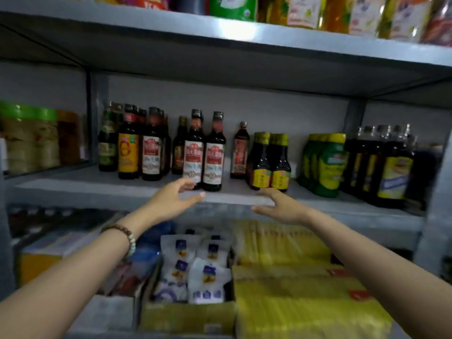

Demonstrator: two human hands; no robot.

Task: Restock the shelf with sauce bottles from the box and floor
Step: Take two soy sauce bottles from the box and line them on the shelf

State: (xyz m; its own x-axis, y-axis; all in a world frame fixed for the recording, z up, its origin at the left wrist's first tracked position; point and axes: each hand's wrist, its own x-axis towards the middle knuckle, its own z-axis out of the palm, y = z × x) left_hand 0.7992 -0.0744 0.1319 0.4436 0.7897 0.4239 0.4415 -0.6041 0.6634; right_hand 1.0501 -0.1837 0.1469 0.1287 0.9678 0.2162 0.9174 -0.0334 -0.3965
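Observation:
Two dark sauce bottles with red-and-white labels (204,152) stand side by side near the front of the grey middle shelf (97,187). My left hand (172,199) hovers just below and in front of them with fingers spread, holding nothing. My right hand (278,204) is at the shelf's front edge, fingers relaxed and empty, just under a pair of short yellow-labelled bottles (270,165). More of the same red-labelled bottles (151,148) stand further left. The box and the floor are out of view.
Green squeeze bottles (325,165) and dark bottles with blue-yellow labels (389,167) fill the shelf's right. Jars (29,138) sit in the left bay. Below are white pouches in a carton (195,270) and yellow packets (293,277). The upper shelf (244,30) overhangs.

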